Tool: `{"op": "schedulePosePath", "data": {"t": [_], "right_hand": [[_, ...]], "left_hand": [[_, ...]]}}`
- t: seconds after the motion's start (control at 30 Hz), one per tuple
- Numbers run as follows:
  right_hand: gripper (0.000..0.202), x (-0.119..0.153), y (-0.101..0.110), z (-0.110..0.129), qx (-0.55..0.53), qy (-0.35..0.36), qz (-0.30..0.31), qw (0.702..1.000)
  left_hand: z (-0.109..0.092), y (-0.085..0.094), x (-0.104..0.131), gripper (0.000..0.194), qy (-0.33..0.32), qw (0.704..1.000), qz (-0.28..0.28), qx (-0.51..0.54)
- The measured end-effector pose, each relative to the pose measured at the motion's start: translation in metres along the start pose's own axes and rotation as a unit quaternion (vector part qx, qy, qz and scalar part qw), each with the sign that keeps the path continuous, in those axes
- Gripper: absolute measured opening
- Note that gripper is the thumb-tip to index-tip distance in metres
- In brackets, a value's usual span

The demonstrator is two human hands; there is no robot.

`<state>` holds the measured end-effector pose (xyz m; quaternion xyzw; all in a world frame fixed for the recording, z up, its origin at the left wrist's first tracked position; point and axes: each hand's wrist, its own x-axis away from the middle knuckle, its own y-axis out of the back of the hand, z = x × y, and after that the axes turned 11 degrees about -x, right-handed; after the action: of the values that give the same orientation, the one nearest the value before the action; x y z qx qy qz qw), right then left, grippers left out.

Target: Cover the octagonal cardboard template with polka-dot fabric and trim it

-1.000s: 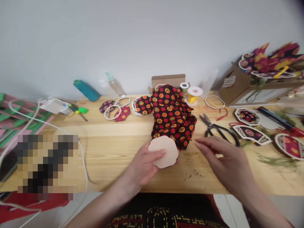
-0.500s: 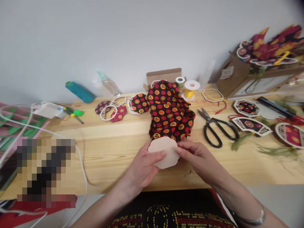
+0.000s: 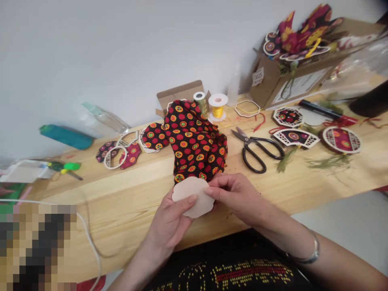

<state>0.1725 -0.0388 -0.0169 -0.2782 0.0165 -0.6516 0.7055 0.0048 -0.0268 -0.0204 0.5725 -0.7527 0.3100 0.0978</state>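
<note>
A pale, flat piece with a scalloped outline is held between my two hands near the table's front edge. My left hand grips its left side, thumb lying across the face and fingers underneath. At the right edge, my right hand pinches with thumb and fingers; some dark cloth shows just below there. Black cloth with red and yellow round motifs spreads out behind the piece and meets its far edge. Whether the cloth is fixed to the piece's underside is hidden.
Black-handled scissors lie to the right, points away. Behind stand a spool of yellow thread and a cardboard box. Cloth-covered ornaments sit on the right. Left are a teal thread cone, a spray bottle and a white cable.
My view has swung to the right and tilted, so everything sits further left in the picture. Both hands keep the same hold on the pale piece.
</note>
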Motion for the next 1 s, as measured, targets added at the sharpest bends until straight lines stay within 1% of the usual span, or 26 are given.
{"op": "schedulePosePath", "data": {"t": [0.17,0.47,0.57,0.67,0.73,0.9,1.0], "right_hand": [[0.019,0.0001,0.0004,-0.0004,0.007,0.010,-0.011,1.000],[0.017,-0.0007,0.0004,-0.0011,0.017,0.023,-0.029,0.999],[0.017,-0.0008,0.0008,-0.0002,-0.013,-0.002,-0.022,1.000],[0.023,-0.0008,0.0008,0.0017,-0.054,-0.036,-0.006,0.998],[0.026,-0.0009,0.0005,0.0022,-0.072,-0.048,-0.008,0.996],[0.022,-0.0014,-0.0010,-0.0012,-0.114,-0.038,-0.040,0.992],[0.020,-0.0021,-0.0014,-0.0032,-0.137,-0.027,-0.048,0.989]], "left_hand": [[0.0003,-0.0005,0.0006,0.030,0.000,1.000,-0.009,-0.004],[-0.0009,-0.0013,-0.0001,0.027,-0.005,1.000,-0.005,-0.001],[-0.0005,0.0001,0.0002,0.028,-0.006,1.000,-0.006,-0.002],[0.0005,0.0012,0.0015,0.028,-0.002,1.000,-0.003,-0.007],[0.0009,0.0011,0.0024,0.027,0.001,1.000,-0.001,-0.011],[0.0012,-0.0011,0.0025,0.028,-0.008,1.000,-0.009,-0.013],[0.0017,-0.0017,0.0016,0.030,-0.015,1.000,-0.009,-0.014]]}}
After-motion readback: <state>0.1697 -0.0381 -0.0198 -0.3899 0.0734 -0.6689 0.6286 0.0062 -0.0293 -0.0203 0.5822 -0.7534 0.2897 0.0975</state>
